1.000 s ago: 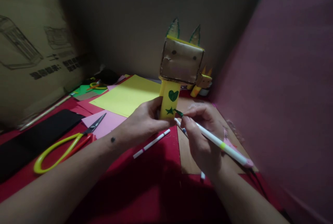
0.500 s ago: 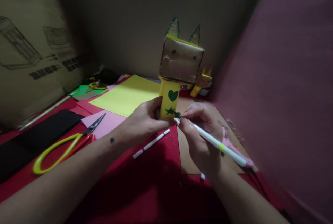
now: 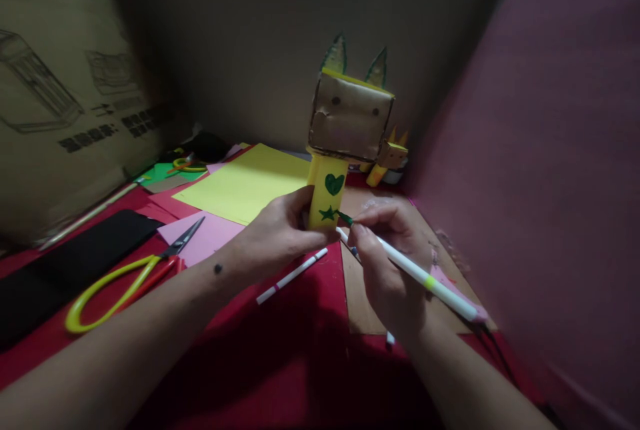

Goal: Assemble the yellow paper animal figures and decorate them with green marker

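My left hand [image 3: 285,227] is wrapped round the lower part of a yellow tube [image 3: 326,177] that bears a green heart and a green star. On top of the tube sits a cardboard box head [image 3: 351,117] with two small dark eyes and two green-edged pointed ears. Pinched in my right hand [image 3: 383,250] is a white marker [image 3: 415,272] with a green tip and a yellow-green band. Its tip is beside the star's right point; whether it touches the tube I cannot tell.
Yellow-handled scissors [image 3: 135,283] lie at left beside a black object [image 3: 75,263]. Yellow paper [image 3: 245,180] lies behind my left hand, a white pen [image 3: 293,277] in front. A smaller figure [image 3: 387,160] stands behind a cardboard sheet [image 3: 360,303]. A pink surface [image 3: 540,170] rises at right.
The marker tip has moved slightly right, from the star's surface to beside its right point. The held figure has shifted very slightly right in view.
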Demonstrator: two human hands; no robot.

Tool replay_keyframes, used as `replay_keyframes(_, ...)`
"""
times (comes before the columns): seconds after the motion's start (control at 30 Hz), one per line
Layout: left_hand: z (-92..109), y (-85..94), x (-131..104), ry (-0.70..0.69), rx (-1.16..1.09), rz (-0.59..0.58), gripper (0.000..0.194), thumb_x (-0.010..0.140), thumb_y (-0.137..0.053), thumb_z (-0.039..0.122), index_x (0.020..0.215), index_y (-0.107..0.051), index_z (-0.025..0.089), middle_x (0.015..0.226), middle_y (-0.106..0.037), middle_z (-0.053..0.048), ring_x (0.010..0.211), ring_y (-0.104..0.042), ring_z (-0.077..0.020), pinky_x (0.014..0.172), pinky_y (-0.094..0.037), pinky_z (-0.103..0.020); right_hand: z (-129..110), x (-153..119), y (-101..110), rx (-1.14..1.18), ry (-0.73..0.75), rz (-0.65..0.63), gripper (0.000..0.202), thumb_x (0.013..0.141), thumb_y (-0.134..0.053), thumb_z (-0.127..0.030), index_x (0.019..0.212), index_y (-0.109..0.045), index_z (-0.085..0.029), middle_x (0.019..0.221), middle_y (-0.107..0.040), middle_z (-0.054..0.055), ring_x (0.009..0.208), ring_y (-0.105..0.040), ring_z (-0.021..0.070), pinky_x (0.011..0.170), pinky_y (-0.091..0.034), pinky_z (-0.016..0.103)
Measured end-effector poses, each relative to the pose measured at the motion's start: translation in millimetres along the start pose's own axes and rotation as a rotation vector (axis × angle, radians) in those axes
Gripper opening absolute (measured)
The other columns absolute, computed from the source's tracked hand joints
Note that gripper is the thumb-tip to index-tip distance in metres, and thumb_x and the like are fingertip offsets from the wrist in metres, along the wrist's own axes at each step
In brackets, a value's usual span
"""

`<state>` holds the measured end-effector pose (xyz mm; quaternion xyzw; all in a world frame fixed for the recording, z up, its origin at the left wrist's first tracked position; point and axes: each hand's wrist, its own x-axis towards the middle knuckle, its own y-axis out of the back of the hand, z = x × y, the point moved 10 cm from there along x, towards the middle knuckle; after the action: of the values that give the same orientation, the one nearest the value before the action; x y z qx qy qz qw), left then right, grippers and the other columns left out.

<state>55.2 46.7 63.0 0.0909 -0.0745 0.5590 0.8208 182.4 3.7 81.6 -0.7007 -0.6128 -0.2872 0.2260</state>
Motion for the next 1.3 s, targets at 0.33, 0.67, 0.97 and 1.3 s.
replay_keyframes(0.33,-0.8,1.0,0.5,0.003,0.002,0.012,0.025,0.069,-0.077,0.016,0.087,-0.061,0.016,0.078,-0.063,0.001,0.077,-0.061,-0.0168,0.068,-0.050,-0.026,1.9,-2.1,-1.6,0.037,-0.017,-0.009,0.008,0.084,-0.059,-0.015,0.083,-0.059,-0.023,0.070,-0.053,-0.003,0.063,-0.052,0.0127,0.057,-0.044,0.028)
replay_keyframes(0.67,-4.8,-1.5,1.0,0.003,-0.074,-0.019,0.027,0.069,-0.075,0.009,0.090,-0.061,0.016,0.082,-0.063,0.003,0.076,-0.059,-0.0127,0.069,-0.049,-0.023,-1.9,-1.4,-5.3,-0.014,-0.012,-0.042,0.009,0.082,-0.059,-0.013,0.082,-0.059,-0.023,0.072,-0.054,-0.003,0.064,-0.052,0.0121,0.059,-0.044,0.028)
replay_keyframes(0.97,-0.5,-0.2,0.4,0.006,-0.035,0.009,0.026,0.067,-0.078,0.010,0.087,-0.063,0.016,0.078,-0.064,0.002,0.075,-0.060,-0.0149,0.067,-0.050,-0.024,3.0,-2.3,-0.8,0.018,-0.009,-0.004,0.008,0.084,-0.058,-0.015,0.084,-0.058,-0.023,0.071,-0.054,-0.003,0.063,-0.054,0.0131,0.058,-0.046,0.028)
replay_keyframes(1.3,0.9,-1.0,0.0,0.003,-0.041,0.003,0.023,0.068,-0.077,0.007,0.085,-0.063,0.017,0.075,-0.061,0.003,0.073,-0.059,-0.0136,0.066,-0.049,-0.024,-5.0,0.4,3.5,-0.002,0.041,0.042,0.012,0.080,-0.059,-0.011,0.082,-0.060,-0.022,0.075,-0.057,-0.003,0.066,-0.055,0.0125,0.059,-0.045,0.029)
